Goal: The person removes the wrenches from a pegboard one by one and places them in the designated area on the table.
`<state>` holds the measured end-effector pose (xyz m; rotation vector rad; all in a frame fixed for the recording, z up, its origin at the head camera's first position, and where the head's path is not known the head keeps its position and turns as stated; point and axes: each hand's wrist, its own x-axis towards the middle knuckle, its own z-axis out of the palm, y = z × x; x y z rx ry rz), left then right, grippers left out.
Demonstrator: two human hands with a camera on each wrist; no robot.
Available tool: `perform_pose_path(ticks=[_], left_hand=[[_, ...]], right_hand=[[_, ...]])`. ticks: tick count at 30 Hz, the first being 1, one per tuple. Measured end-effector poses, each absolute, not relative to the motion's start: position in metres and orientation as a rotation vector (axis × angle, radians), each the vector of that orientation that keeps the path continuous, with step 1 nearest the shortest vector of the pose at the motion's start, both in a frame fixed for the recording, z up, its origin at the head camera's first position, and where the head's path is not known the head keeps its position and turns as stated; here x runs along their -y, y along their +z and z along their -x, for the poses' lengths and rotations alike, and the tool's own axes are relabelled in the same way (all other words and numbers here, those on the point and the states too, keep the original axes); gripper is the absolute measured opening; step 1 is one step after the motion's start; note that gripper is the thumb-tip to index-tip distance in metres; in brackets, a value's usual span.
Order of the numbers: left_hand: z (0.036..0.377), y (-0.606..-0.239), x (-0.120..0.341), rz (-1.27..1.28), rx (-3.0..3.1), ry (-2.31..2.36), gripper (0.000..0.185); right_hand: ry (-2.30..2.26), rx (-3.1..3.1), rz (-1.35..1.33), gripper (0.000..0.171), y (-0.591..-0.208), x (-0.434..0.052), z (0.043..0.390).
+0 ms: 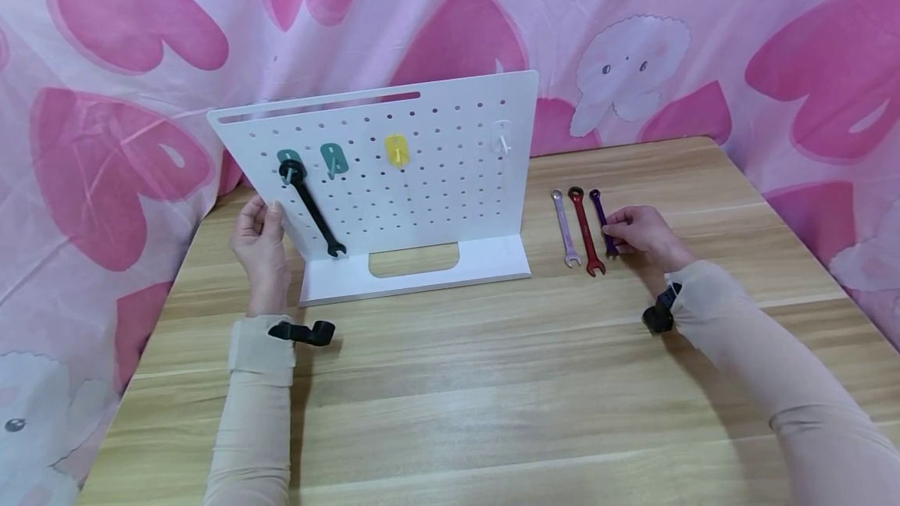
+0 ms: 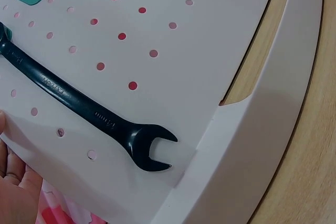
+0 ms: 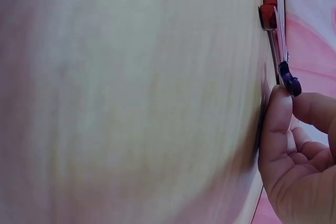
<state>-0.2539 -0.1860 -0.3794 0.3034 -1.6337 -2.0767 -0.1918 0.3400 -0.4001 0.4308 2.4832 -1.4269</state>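
Note:
A white pegboard [image 1: 436, 194] stands tilted on its base. My left hand [image 1: 262, 244] holds its left edge, thumb at the front; in the left wrist view this hand [image 2: 18, 195] shows only partly. A black wrench [image 1: 314, 209] hangs from a green hook [image 1: 289, 156], its open jaw [image 2: 147, 148] low on the board. On the table to the right, my right hand [image 1: 650, 234] pinches a purple wrench [image 1: 600, 213] between thumb and fingers. Beside it lie a red wrench [image 1: 586, 229] and a pale lilac wrench [image 1: 565, 226].
Another green hook [image 1: 334, 158], a yellow hook [image 1: 397, 150] and a white hook [image 1: 501, 137] sit on the board with nothing hanging from them. The wooden table [image 1: 492, 397] extends in front. A pink heart-patterned cloth [image 1: 450, 14] hangs behind it.

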Motion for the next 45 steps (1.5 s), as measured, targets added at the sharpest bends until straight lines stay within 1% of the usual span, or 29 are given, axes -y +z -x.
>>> perform_pose_path(ticks=[21,33,45], left_hand=[[0.2544,-0.3787,0.1843,-0.305,1.62,-2.099,0.028],[0.2536,-0.3768,0.1862,-0.358,1.595,-2.123,0.029],[0.255,-0.3771,0.1846,-0.335,1.578,-2.104,0.025]], right_hand=[[-1.281,-2.611,-0.425,0.029,-0.3996,-0.3382,0.1919],[-1.217,-2.683,-0.389,0.027,-0.3981,-0.3344,0.1937],[-1.128,-2.727,-0.428,0.024,-0.3993,-0.3361,0.1932]])
